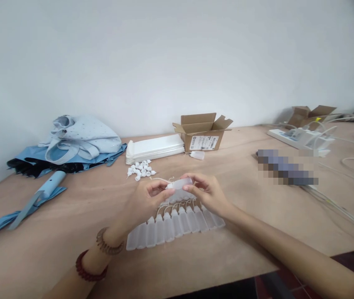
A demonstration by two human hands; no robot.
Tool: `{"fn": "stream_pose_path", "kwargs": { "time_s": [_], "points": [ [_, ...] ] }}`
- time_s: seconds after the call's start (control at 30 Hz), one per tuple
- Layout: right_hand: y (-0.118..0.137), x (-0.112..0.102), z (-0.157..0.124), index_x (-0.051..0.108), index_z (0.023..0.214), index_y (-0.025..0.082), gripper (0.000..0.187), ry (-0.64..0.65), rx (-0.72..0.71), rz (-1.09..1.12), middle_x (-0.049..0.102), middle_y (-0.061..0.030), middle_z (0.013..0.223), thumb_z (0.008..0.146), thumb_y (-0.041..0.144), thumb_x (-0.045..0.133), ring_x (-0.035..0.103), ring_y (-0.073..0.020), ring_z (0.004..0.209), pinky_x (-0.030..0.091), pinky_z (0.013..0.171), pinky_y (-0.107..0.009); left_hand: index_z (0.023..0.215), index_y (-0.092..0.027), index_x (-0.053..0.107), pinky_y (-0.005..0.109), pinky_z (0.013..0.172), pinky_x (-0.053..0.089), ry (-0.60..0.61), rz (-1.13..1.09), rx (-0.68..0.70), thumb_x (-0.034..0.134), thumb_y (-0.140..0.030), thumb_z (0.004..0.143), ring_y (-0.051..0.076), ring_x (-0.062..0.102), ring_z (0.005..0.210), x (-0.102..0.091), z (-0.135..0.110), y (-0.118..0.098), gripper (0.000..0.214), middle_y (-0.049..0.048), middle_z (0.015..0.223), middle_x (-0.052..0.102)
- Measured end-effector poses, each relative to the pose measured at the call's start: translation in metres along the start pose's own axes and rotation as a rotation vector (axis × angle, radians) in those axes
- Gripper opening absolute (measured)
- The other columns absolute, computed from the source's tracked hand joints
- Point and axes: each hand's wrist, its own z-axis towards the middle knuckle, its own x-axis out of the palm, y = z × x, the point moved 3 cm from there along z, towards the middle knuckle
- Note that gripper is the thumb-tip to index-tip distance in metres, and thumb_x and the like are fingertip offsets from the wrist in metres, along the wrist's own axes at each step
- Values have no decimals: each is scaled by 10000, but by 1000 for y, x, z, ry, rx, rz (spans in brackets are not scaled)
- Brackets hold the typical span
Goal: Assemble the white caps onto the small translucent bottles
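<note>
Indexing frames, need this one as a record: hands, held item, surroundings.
left hand: at neck end of held item
right hand: at its other end
held item: translucent plastic bottle
below hands: row of similar bottles, lying on tan table
beyond left hand: heap of small white plastic caps
back: open brown cardboard box

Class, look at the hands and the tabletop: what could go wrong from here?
The left hand and right hand pinch the bottle near its ends, so it might slip onto the row of bottles lying nearby. The loose white caps lie near the left hand and could scatter if brushed.
</note>
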Motion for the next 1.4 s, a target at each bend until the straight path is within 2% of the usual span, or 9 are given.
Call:
{"fn": "stream_pose_path", "kwargs": {
  "time_s": [0.13, 0.37, 0.5, 0.67, 0.83, 1.07, 1.17, 1.27, 1.4],
  "points": [
    [1, -2, 2, 679, 916, 153, 205, -24, 1, -11, 650, -22, 739, 812, 322, 625, 538, -125, 616, 424, 555, -237, 943, -167, 689, 288, 794, 490, -63, 78, 49, 631, -362, 806, 194, 626, 878, 0, 0, 1, 245, 60, 938, 700],
    [2, -4, 2, 683, 924, 146, 232, -33, 38, 43, 645, -30, 753, 792, 330, 637, 537, -133, 635, 428, 555, -240, 777, -140, 661, 241, 576, 486, 103, -46, -20, 436, -441, 907, 134, 580, 610, 5, 1, 3, 398, 36, 693, 651],
    [2, -4, 2, 682, 908, 135, 233, -13, 53, 58, 633, -30, 727, 793, 330, 627, 535, -135, 631, 431, 566, -247, 758, -156, 672, 235, 604, 476, 48, 53, 5, 495, -416, 887, 135, 594, 638, 4, -1, 0, 340, 26, 728, 674],
    [3, -5, 3, 683, 899, 131, 240, -7, 83, 53, 624, -24, 697, 795, 338, 621, 532, -128, 606, 422, 556, -242, 941, -198, 687, 239, 718, 477, -52, 175, 106, 566, -358, 857, 171, 632, 842, 2, -2, -4, 217, 18, 905, 713],
    [5, -2, 2, 688, 909, 154, 229, 52, 55, 14, 662, -24, 744, 807, 344, 611, 560, -131, 631, 432, 562, -235, 950, -205, 692, 229, 671, 476, -65, 152, 52, 443, -404, 918, 144, 621, 749, 3, -2, -2, 320, 6, 863, 697],
    [3, 2, 0, 688, 902, 171, 215, 51, 47, 8, 671, -23, 758, 817, 354, 612, 569, -136, 643, 438, 571, -240, 831, -188, 702, 246, 633, 434, -194, 286, 183, 471, -370, 911, 149, 586, 659, -4, -2, -1, 305, 11, 746, 685],
    [2, 1, 0, 684, 904, 165, 227, 47, 61, 2, 646, -19, 722, 814, 360, 610, 549, -134, 624, 432, 565, -242, 708, -170, 680, 235, 556, 412, -102, 238, 96, 457, -410, 909, 134, 549, 581, -5, 1, 2, 384, 7, 642, 652],
    [2, 0, 1, 676, 908, 155, 237, 46, 85, 32, 636, -26, 729, 809, 360, 607, 546, -139, 635, 435, 572, -248, 705, -161, 679, 218, 530, 422, 29, 114, -13, 458, -449, 898, 119, 540, 555, -3, 2, 5, 411, 19, 680, 670],
    [4, 0, 0, 667, 913, 153, 241, 83, 88, 93, 644, -32, 761, 805, 358, 602, 552, -141, 651, 443, 586, -252, 685, -158, 662, 212, 538, 443, 96, 40, -42, 493, -459, 876, 119, 542, 559, 0, 0, 4, 395, 20, 648, 642]
  ]
}}
